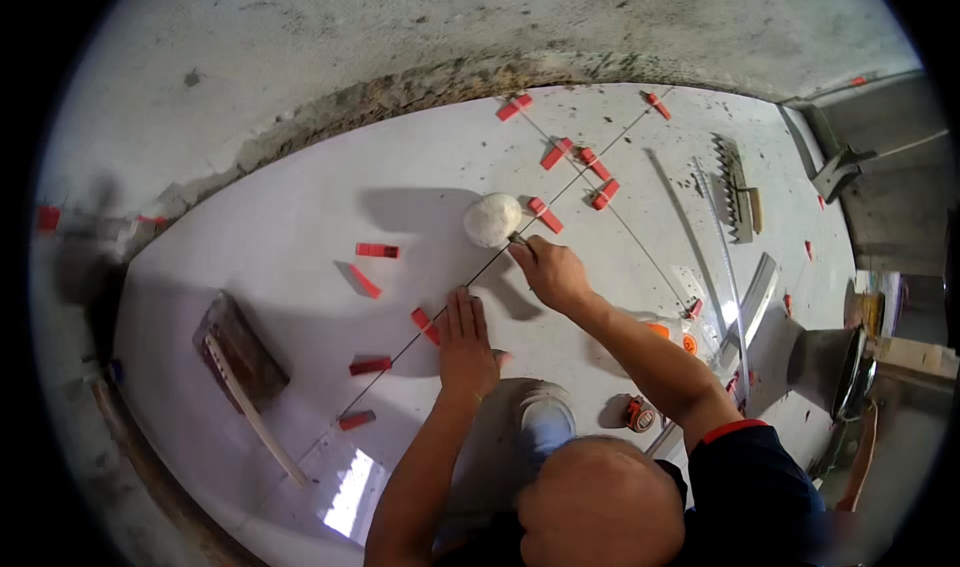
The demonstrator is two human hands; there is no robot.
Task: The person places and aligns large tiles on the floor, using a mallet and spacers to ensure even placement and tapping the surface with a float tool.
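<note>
My right hand (551,273) is closed around the short grip of a mallet with a round white head (492,220). The mallet head is over a pale floor tile (300,197), close to a dark joint line. To its lower left, my left hand (466,352) lies flat on the tile, fingers stretched along the same joint. Beside those fingertips a red wedge (425,325) sits in the joint. Another red wedge (546,215) stands just right of the mallet head, and several more are spread along the crossing joints.
A flat trowel (240,352) with a long handle lies at left. On the right are a notched trowel (738,189), a long metal strip (722,247), a tape measure (640,414), a plastic bag (705,339) and a bucket (825,372). A rough concrete wall (400,37) borders the far side.
</note>
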